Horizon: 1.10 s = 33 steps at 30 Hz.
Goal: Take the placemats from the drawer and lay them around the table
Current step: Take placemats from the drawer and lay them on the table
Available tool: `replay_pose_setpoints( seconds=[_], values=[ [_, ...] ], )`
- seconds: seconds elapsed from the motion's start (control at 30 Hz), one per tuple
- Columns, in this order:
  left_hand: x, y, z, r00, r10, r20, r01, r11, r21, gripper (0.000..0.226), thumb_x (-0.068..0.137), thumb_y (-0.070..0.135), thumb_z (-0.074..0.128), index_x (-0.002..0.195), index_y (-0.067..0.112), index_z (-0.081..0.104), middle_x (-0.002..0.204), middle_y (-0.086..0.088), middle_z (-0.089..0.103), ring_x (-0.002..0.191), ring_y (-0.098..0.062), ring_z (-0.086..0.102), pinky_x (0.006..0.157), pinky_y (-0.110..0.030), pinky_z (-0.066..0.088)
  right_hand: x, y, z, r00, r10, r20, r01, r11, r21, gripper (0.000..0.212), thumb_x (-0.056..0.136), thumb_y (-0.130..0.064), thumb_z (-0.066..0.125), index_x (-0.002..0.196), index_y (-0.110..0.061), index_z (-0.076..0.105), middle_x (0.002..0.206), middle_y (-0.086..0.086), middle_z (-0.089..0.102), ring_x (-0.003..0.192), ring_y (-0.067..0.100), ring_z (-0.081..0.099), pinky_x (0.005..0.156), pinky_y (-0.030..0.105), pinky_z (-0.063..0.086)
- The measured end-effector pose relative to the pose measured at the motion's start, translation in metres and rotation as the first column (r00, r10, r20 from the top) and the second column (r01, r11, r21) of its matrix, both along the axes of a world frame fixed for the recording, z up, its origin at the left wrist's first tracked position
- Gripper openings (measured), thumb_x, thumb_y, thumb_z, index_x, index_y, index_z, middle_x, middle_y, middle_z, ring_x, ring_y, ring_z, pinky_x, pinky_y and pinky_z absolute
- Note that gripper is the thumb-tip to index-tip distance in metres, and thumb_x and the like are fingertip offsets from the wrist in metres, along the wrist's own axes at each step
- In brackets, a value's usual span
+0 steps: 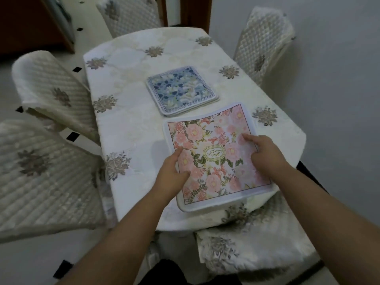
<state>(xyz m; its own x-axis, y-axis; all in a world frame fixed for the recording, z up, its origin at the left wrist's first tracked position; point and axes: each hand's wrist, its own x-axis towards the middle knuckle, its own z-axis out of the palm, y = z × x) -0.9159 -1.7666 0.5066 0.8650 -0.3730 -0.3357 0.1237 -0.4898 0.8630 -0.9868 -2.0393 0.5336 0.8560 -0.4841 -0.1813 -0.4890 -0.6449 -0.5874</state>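
A pink floral placemat (213, 153) with a white border lies flat at the near end of the table (131, 128). My left hand (172, 171) rests on its left edge, the fingers straight on the mat. My right hand (265, 155) presses its right side with the fingers extended. Farther back, near the table's middle, sits a small stack of blue floral placemats (182, 90). The drawer is out of view.
The table wears a cream cloth with grey flower motifs. Chairs in quilted cream covers stand around it: two at the left (53, 93), one at the far end (127, 15), one at the right (265, 38), one near me (257, 243). A grey wall runs along the right.
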Motion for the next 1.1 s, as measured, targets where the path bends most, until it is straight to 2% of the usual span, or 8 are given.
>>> replay_pose_setpoints(
  seconds=[0.17, 0.37, 0.53, 0.7, 0.87, 1.0, 1.07, 1.1],
  values=[
    [-0.022, -0.027, -0.041, 0.991, 0.097, -0.088, -0.093, 0.994, 0.053, 0.078, 0.093, 0.006, 0.065, 0.156, 0.034, 0.03, 0.159, 0.004, 0.03, 0.145, -0.016, 0.032, 0.106, -0.02, 0.028, 0.003, -0.025, -0.049, 0.997, 0.063, -0.034, -0.061, 0.997, 0.052, 0.072, 0.08, 0.012, 0.044, 0.14, -0.024, 0.053, 0.134, 0.011, 0.047, 0.102, 0.03, 0.059, 0.081, 0.039, 0.054],
    [-0.027, -0.054, -0.079, 0.983, 0.122, -0.137, -0.108, 0.988, 0.108, 0.079, 0.092, 0.003, 0.065, 0.157, 0.03, 0.028, 0.16, 0.001, 0.031, 0.146, -0.018, 0.032, 0.107, -0.02, 0.03, 0.002, -0.052, -0.098, 0.993, 0.093, -0.075, -0.086, 0.991, 0.101, 0.069, 0.081, 0.013, 0.042, 0.141, -0.021, 0.052, 0.131, 0.01, 0.048, 0.115, 0.03, 0.054, 0.08, 0.027, 0.045],
    [-0.037, -0.065, -0.106, 0.984, 0.098, -0.147, -0.068, 0.978, 0.196, 0.079, 0.093, 0.008, 0.064, 0.157, 0.032, 0.025, 0.157, -0.009, 0.03, 0.146, -0.025, 0.033, 0.113, -0.027, 0.031, 0.001, -0.067, -0.126, 0.988, 0.128, -0.091, -0.12, 0.989, 0.085, 0.07, 0.08, 0.013, 0.042, 0.143, -0.017, 0.049, 0.133, 0.015, 0.046, 0.12, 0.032, 0.05, 0.097, 0.039, 0.047],
    [-0.04, -0.064, -0.119, 0.99, 0.115, -0.087, -0.09, 0.964, 0.249, 0.076, 0.095, 0.012, 0.064, 0.158, 0.029, 0.025, 0.152, -0.008, 0.032, 0.138, -0.024, 0.042, 0.081, -0.001, 0.03, -0.003, -0.075, -0.146, 0.98, 0.124, -0.156, -0.108, 0.989, 0.105, 0.072, 0.081, 0.009, 0.041, 0.145, -0.022, 0.046, 0.14, 0.013, 0.041, 0.125, 0.03, 0.048, 0.102, 0.043, 0.045],
    [-0.046, -0.067, -0.12, 0.992, 0.117, -0.051, -0.099, 0.959, 0.267, 0.076, 0.095, 0.018, 0.064, 0.158, 0.03, 0.023, 0.151, -0.007, 0.032, 0.14, -0.022, 0.039, 0.094, -0.014, 0.032, 0.001, -0.078, -0.151, 0.984, 0.155, -0.09, -0.148, 0.985, 0.087, 0.07, 0.085, 0.012, 0.042, 0.146, -0.021, 0.045, 0.148, 0.013, 0.036, 0.135, 0.027, 0.039, 0.102, 0.025, 0.032],
    [-0.055, -0.065, -0.123, 0.987, 0.142, 0.08, -0.162, 0.922, 0.351, 0.076, 0.093, 0.023, 0.066, 0.157, 0.029, 0.026, 0.162, -0.007, 0.01, 0.148, -0.026, 0.023, 0.114, -0.03, 0.027, 0.001, -0.071, -0.153, 0.979, 0.158, -0.126, -0.169, 0.983, -0.078, 0.068, 0.085, 0.006, 0.047, 0.147, -0.021, 0.043, 0.155, 0.015, 0.029, 0.141, 0.036, 0.029, 0.111, 0.043, 0.033],
    [-0.062, -0.069, -0.128, 0.974, 0.015, 0.228, -0.14, 0.826, 0.545, 0.073, 0.096, 0.038, 0.056, 0.158, 0.029, 0.019, 0.167, -0.005, -0.008, 0.153, -0.029, 0.004, 0.121, -0.044, 0.019, -0.007, -0.059, -0.159, 0.937, 0.311, -0.157, -0.346, 0.885, -0.312, 0.065, 0.092, -0.01, 0.053, 0.152, -0.017, 0.031, 0.16, 0.015, 0.02, 0.146, 0.04, 0.015, 0.115, 0.052, 0.026],
    [-0.066, -0.072, -0.131, 0.953, -0.126, 0.276, -0.069, 0.795, 0.603, 0.071, 0.099, 0.044, 0.045, 0.159, 0.028, 0.012, 0.167, -0.006, -0.014, 0.154, -0.028, -0.008, 0.124, -0.046, 0.013, -0.013, -0.049, -0.161, 0.901, 0.395, -0.18, -0.432, 0.852, -0.294, 0.066, 0.097, -0.023, 0.048, 0.156, -0.02, 0.019, 0.163, 0.012, 0.007, 0.149, 0.037, 0.002, 0.119, 0.05, 0.015]
  ],
)
